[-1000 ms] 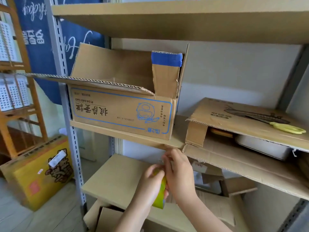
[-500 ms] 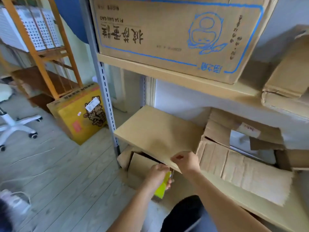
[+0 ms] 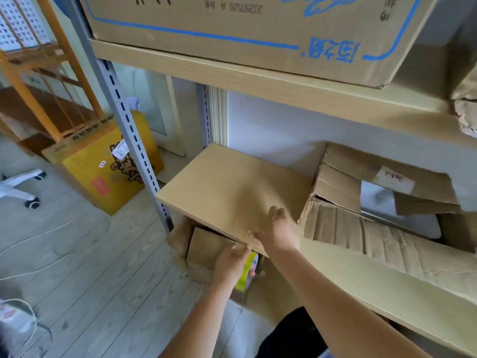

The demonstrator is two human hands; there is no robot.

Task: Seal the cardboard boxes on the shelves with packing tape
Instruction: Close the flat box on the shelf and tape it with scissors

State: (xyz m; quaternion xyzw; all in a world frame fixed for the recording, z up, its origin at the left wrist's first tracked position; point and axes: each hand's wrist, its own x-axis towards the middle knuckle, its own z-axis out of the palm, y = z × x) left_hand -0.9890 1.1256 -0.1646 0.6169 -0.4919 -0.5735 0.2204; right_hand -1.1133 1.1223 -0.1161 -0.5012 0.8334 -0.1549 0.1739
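head view looks down at a shelving unit, where the left hand (image 3: pixel 229 264) is curled round a yellow-green tape roll (image 3: pixel 247 271) just below the front edge of the middle shelf (image 3: pixel 219 182). the right hand (image 3: pixel 275 232) lies over that front edge with fingers spread and fairly straight, touching the board; it is blurred, so whether it pinches a free tape end is hard to tell, though it seems to hold nothing. just to its right on the same shelf lies a crumpled cardboard box (image 3: pixel 366 228) with its flaps splayed open, and a blue-printed box (image 3: pixel 258 29) sits on the shelf above. under the middle shelf, behind the left hand, another brown box (image 3: pixel 204 251) shows a loose flap. no tape is seen on any seam in view, so the step looks like the start of sealing on the lower levels: roll ready, box not yet closed. the next move probably calls for choosing one box, folding its flaps flat and together, then finding the tape's free end and pulling out a length while the other hand holds the flaps down. the crumpled flaps may spring back up.
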